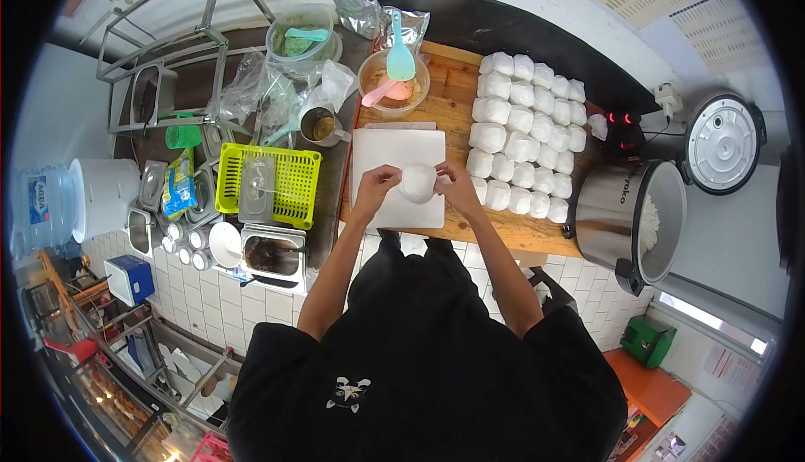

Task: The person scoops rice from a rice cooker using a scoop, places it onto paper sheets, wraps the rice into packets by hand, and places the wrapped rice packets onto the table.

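A rounded white paper-wrapped packet is held over a stack of white paper sheets. My left hand pinches the paper at the packet's left side. At its right side, the fingers of my right hand are closed on the wrapper. What is inside this packet is hidden by the paper. Several similar wrapped packets stand in close rows on the wooden board, to the right of my right hand. Behind the sheets is a plastic bowl with a pink spoon and a turquoise rice paddle.
On the right stands a large rice cooker with white rice inside and its lid open. A yellow-green basket, a metal mug and plastic bags lie left. A tub of green food stands back left.
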A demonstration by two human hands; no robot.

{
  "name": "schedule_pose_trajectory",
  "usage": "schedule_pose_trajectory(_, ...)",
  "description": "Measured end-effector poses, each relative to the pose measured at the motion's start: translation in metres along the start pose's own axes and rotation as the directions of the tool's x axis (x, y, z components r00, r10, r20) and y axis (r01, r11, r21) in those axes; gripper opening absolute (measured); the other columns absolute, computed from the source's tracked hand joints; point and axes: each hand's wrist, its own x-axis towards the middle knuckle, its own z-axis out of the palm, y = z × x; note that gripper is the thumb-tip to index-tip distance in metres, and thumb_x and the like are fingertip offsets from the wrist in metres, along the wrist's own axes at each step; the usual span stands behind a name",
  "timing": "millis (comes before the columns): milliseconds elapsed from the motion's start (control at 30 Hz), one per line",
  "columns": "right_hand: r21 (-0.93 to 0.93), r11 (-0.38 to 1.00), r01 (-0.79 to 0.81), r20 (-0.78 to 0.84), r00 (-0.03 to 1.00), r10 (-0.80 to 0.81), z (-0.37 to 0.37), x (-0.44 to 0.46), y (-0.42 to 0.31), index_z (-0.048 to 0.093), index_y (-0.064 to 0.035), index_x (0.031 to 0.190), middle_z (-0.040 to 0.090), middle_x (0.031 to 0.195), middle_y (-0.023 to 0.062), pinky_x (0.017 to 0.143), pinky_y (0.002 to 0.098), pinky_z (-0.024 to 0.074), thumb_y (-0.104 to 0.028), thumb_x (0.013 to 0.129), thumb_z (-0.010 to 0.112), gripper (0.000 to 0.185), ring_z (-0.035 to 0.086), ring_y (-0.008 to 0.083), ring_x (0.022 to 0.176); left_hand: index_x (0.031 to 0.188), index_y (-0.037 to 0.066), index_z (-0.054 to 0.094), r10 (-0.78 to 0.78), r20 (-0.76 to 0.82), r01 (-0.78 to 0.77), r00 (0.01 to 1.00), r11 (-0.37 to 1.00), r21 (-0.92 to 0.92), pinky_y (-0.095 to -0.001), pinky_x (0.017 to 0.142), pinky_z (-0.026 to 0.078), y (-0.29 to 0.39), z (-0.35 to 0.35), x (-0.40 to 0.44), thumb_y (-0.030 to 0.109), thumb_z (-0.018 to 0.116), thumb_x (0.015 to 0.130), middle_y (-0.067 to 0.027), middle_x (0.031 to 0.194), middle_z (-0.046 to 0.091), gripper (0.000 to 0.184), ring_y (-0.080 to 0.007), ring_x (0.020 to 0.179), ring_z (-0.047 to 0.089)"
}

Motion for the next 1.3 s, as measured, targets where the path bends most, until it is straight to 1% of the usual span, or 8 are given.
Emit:
schedule_pose_trajectory(100,-0.204,0.957,0.206,-0.217,0.944,-0.25,0.004,-0.004,-0.016,0.065,-0.0036,0.106,0.067,0.092,0.0058,0.064,0.0262,0.0504,-0.004,0.085,0.067,0.022,0.062,0.0094,0.076,0.112,0.001,0.058,-0.059,-0.071,0.063,0.996,0.996,0.066,-0.0265,0.08,0.05,0.001,0.018,0.013,0.02,0.076,0.086,-0.0056,0.104,0.066,0.037,-0.0134,0.087,0.061)
schedule_pose_trajectory(300,0.789,0.584,0.189,-0.316,0.941,0.123,0.023,-0.017,-0.068,0.063,-0.0063,0.113,0.066,0.105,0.0024,0.086,0.0284,0.0491,-0.017,0.096,0.062,0.02,0.062,0.0136,0.092,0.113,-0.001,0.055,0.108,-0.324,-0.099,0.94,0.994,0.044,-0.0311,0.083,0.053,0.115,0.119,-0.003,0.024,0.088,0.072,-0.0113,0.104,0.067,0.058,-0.0159,0.096,0.064)
schedule_pose_trajectory(667,0.94,0.311,-0.143,0.097,0.982,0.16,-0.022,-0.052,-0.05,0.048,-0.0129,0.137,0.053,0.134,-0.002,0.098,0.0356,0.0441,-0.043,0.104,0.043,0.045,0.053,0.0172,0.12,0.126,0.005,0.053,0.13,0.339,-0.201,0.932,0.962,0.183,-0.0342,0.095,0.047,0.123,0.156,0.019,0.013,0.088,0.065,-0.0087,0.113,0.063,0.071,-0.0201,0.106,0.061)
schedule_pose_trajectory(800,0.549,0.764,0.341,-0.61,0.788,0.087,-0.046,-0.072,-0.039,0.048,-0.0064,0.136,0.052,0.133,0.0049,0.095,0.0355,0.0444,-0.049,0.104,0.038,0.054,0.05,0.0177,0.121,0.125,0.003,0.05,0.015,0.217,-0.034,0.976,0.996,0.08,-0.0331,0.091,0.048,0.093,0.19,0.03,0.022,0.08,0.08,-0.0093,0.116,0.06,0.058,-0.0192,0.105,0.06)
schedule_pose_trajectory(933,-0.01,0.967,0.255,-0.632,0.748,-0.204,-0.092,-0.088,-0.033,0.052,-0.0012,0.129,0.061,0.117,0.0077,0.081,0.0305,0.0498,-0.021,0.096,0.065,0.041,0.059,0.0143,0.104,0.135,0.001,0.042,-0.165,0.104,0.178,0.981,0.975,-0.132,-0.034,0.101,0.041,0.063,0.241,0.043,0.045,0.057,0.098,-0.0135,0.129,0.053,0.06,-0.0207,0.12,0.052)
schedule_pose_trajectory(1033,0.229,0.94,0.251,-0.68,0.733,-0.03,-0.156,-0.075,0.007,0.056,0.0015,0.123,0.066,0.104,0.0092,0.078,0.0278,0.0514,-0.013,0.086,0.076,0.045,0.062,0.0152,0.094,0.137,-0.001,0.041,-0.244,0.168,0.273,0.955,0.946,-0.173,-0.0354,0.109,0.032,0.06,0.271,0.055,0.046,0.057,0.098,-0.0135,0.137,0.046,0.063,-0.0218,0.128,0.043)
schedule_pose_trajectory(1133,0.366,0.898,0.246,-0.726,0.679,0.109,-0.219,-0.045,0.055,0.059,0.0014,0.116,0.068,0.096,0.011,0.078,0.0274,0.0516,-0.018,0.082,0.08,0.045,0.064,0.0158,0.087,0.136,-0.003,0.043,-0.093,0.045,0.069,0.995,0.922,0.381,-0.0345,0.107,0.034,0.011,0.288,0.075,0.044,0.058,0.098,-0.015,0.14,0.046,0.062,-0.0221,0.126,0.046)
schedule_pose_trajectory(1300,0.169,0.981,0.096,-0.801,0.594,0.08,-0.257,0.008,0.08,0.063,-0.0015,0.107,0.069,0.09,0.0139,0.077,0.0332,0.0522,-0.03,0.078,0.083,0.045,0.065,0.0216,0.088,0.112,0.0,0.064,-0.082,0.303,-0.076,0.95,0.876,0.475,-0.0296,0.087,0.049,-0.047,0.311,0.098,0.028,0.065,0.094,-0.0106,0.098,0.071,0.033,-0.0178,0.095,0.065)
